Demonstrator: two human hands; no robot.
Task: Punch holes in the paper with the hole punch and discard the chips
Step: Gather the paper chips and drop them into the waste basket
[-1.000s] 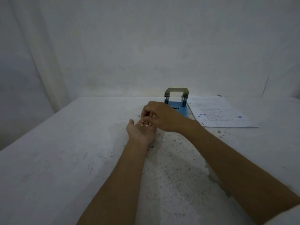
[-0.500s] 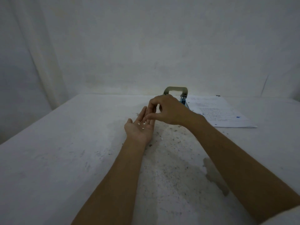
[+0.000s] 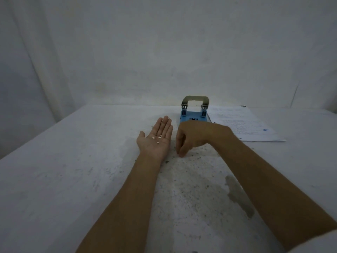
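Three small white paper chips [image 3: 157, 139] lie in the flat, palm-up left hand [image 3: 155, 139]. One blue hole punch with a metal lever [image 3: 194, 111] and one written sheet of paper [image 3: 240, 124] sit at the far edge of the speckled white table [image 3: 63, 170] by a white wall. The right hand [image 3: 191, 136] pinches down, fingertips [image 3: 181, 154] touching the tabletop; whether it holds a chip, I cannot tell.
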